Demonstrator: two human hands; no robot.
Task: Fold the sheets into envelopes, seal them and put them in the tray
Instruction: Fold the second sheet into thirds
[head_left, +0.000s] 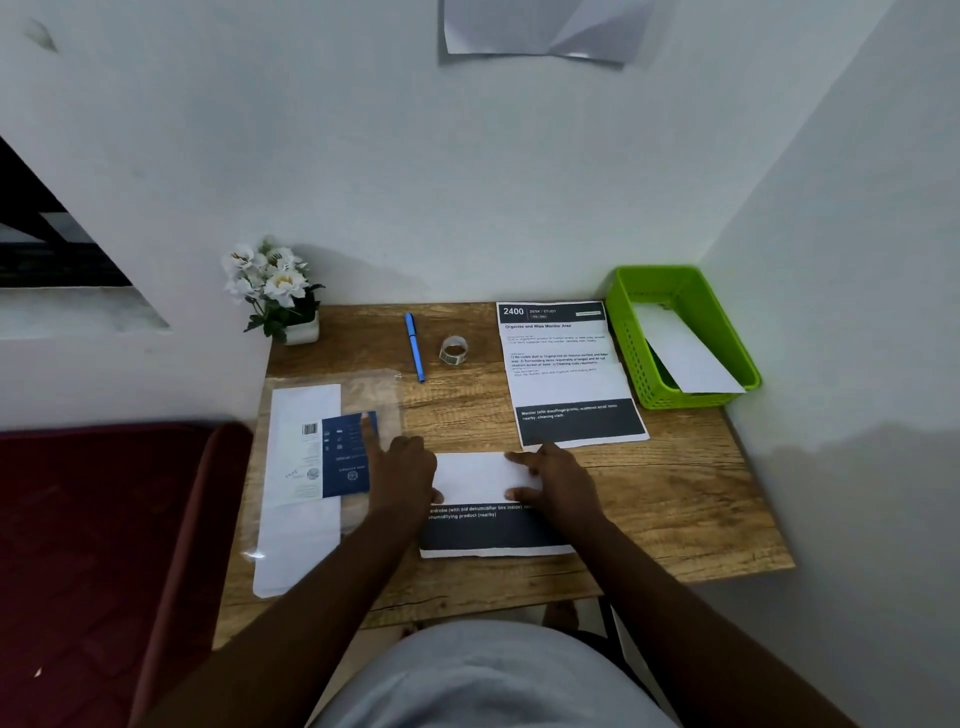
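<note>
Pressing down on a partly folded sheet (480, 499) at lower centre of the frame, both hands are working the fold on the wooden desk (675, 499). The left hand (402, 475) is lying on the sheet's left edge with its index finger stretched out toward the clear packet of envelopes (317, 467) at centre left; its other fingers look flat, gripping nothing. The right hand (553, 480) is resting on the right edge, fingers loosely bent and pressing the white flap, nothing pinched as far as can be seen.

A second printed sheet (566, 371) is lying flat at centre right, unfolded. The green tray (631, 338) at right is already holding one white folded piece (685, 358). A tape roll (453, 351) and blue pen (414, 345) are sitting above centre, beside a small flower pot (291, 312).

Handling judgement: the sheet is light, thin and limp, likely sliding on the smooth desk, so one flat palm should be anchoring it while fingertips run the crease. Taking hold at a corner or free edge seems best; gripping mid-sheet risks stray creases.
</note>
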